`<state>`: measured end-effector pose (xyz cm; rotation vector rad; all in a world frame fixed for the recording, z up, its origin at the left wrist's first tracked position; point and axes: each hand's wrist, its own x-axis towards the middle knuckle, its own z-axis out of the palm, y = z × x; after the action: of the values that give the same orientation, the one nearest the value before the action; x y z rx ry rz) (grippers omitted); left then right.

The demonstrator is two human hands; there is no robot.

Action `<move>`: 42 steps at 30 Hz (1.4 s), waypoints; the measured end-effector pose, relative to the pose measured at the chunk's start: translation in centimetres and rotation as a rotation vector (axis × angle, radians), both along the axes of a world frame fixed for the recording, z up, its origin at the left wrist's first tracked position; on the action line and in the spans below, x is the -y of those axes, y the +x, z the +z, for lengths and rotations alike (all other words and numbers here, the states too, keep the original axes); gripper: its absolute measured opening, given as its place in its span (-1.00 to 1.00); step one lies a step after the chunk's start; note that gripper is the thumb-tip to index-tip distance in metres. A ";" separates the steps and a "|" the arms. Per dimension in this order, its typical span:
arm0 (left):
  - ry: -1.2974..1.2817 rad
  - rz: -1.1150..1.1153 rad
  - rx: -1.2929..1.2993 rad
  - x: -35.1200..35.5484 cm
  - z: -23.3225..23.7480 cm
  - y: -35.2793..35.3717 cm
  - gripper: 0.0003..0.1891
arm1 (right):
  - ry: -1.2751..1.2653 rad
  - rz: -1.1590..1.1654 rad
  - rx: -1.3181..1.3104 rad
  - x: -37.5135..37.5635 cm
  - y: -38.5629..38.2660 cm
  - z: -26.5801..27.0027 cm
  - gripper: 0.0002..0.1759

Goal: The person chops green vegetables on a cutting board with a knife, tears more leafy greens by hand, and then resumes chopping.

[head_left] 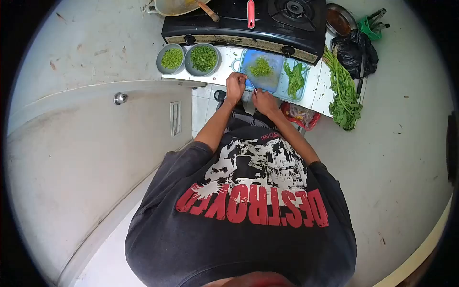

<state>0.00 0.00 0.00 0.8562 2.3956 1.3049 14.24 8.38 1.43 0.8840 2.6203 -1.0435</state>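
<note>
My right hand [264,101] is closed on a knife [252,85] at the front edge of the blue cutting board [274,83]. Close to the blade, at the board's left front corner, my left hand [235,86] has its fingers pressed together; what they hold, if anything, is too small to make out. Chopped greens [261,68] lie in a small heap on the board. Uncut leafy greens [296,79] rest in the light-blue tray [305,85] right of the board.
Two grey bowls [159,65] of chopped greens stand left. Behind is a black stove [229,26] with a red-handled utensil [251,13]. Long-stemmed greens [345,98], a black bag [356,50] and a green basket [370,32] are right. A red bag [313,122] is below the counter.
</note>
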 end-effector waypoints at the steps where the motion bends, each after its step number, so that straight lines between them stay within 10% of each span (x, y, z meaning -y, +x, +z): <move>1: -0.010 -0.003 0.002 -0.1 0.1 0.0 -0.92 | -0.006 -0.003 -0.003 -0.1 -0.1 0.1 -0.56; 42: -0.007 0.012 -0.026 0.2 -1.1 -0.6 -0.89 | 0.012 -0.010 -0.005 0.3 0.0 0.4 -0.54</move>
<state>-0.58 -0.19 -1.05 0.8631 2.4281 1.2963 14.24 8.09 1.82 0.8997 2.6321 -1.0350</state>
